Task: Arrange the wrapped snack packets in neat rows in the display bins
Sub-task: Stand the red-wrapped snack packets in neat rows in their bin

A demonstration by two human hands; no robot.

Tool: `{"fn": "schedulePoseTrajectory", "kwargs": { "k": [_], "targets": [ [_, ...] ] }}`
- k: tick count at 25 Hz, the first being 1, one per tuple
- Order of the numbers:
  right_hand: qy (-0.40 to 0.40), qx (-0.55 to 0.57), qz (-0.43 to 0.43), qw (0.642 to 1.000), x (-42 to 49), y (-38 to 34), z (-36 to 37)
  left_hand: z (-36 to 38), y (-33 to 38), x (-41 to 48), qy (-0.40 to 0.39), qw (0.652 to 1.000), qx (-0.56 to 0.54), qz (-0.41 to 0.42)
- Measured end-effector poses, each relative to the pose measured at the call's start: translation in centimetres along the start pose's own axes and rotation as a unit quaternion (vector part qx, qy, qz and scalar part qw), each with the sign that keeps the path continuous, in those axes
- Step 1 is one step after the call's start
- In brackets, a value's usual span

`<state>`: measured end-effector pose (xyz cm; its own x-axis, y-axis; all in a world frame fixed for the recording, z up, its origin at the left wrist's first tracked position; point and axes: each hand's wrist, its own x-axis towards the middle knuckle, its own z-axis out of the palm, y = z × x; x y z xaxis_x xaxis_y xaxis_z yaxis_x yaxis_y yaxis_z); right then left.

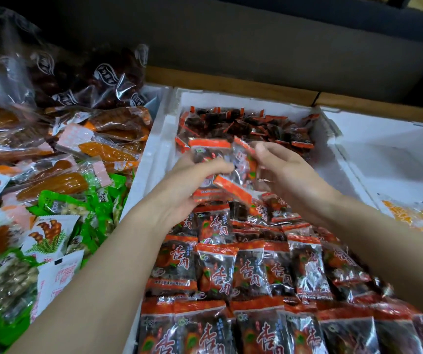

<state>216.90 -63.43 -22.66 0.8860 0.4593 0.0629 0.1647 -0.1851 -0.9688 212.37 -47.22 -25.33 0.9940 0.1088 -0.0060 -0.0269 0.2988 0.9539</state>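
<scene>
A white foam bin (154, 139) in the middle holds red-and-clear snack packets. Near me the packets lie in overlapping rows (243, 272); at the far end they sit in a loose heap (246, 123). Above the middle of the bin, my left hand (187, 185) grips a small stack of these packets (215, 159), thumb across the top. My right hand (284, 169) pinches the right side of the same bunch (243, 154), fingers curled round it. Both forearms reach in from the bottom of the view.
A left bin (52, 175) is piled with orange, green and white packets, with dark date bags (82, 75) behind. A second white foam bin (389, 154) on the right shows bare floor and some orange packets (414, 218). A wooden ledge (230, 83) and dark wall run behind.
</scene>
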Motion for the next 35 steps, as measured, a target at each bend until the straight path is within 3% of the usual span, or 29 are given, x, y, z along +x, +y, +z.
{"fn": "schedulePoseTrajectory", "kwargs": {
  "k": [3, 8, 15, 18, 21, 24, 27, 31, 35],
  "targets": [
    [-0.013, -0.122, -0.011, 0.992, -0.6, -0.5, -1.1, 0.7, -0.9, 0.0, 0.017, 0.995, 0.093, -0.01],
    [0.03, -0.12, 0.011, 0.992, -1.0, 0.0, -2.7, 1.3, -1.3, -0.2, 0.073, 0.99, 0.116, 0.02],
    [0.099, 0.104, 0.0, 0.99, -1.9, 0.4, -2.3, 2.0, -0.9, -0.4, 0.055, 0.997, 0.049, 0.024],
    [0.084, 0.179, -0.003, 0.98, -2.4, 0.2, -2.4, 2.1, -1.1, -0.2, 0.066, 0.995, 0.067, 0.028],
    [0.039, -0.03, -0.01, 0.999, -3.0, 0.5, -2.8, 2.0, -1.2, -0.2, 0.097, 0.993, 0.056, 0.027],
    [-0.011, -0.187, -0.004, 0.982, -3.5, 0.7, -3.3, 1.9, -1.0, -0.2, 0.118, 0.985, 0.109, 0.056],
    [-0.023, -0.25, -0.028, 0.968, -3.6, 1.2, -2.6, 2.1, -1.1, -0.3, 0.109, 0.981, 0.14, 0.073],
    [0.026, -0.305, -0.099, 0.947, -2.7, 1.7, -2.5, 2.6, -1.5, -0.6, 0.084, 0.983, 0.133, 0.098],
    [0.08, -0.317, -0.058, 0.943, -0.8, 2.5, -3.1, 2.2, -1.6, -0.3, 0.126, 0.984, 0.089, 0.09]
  ]
}}
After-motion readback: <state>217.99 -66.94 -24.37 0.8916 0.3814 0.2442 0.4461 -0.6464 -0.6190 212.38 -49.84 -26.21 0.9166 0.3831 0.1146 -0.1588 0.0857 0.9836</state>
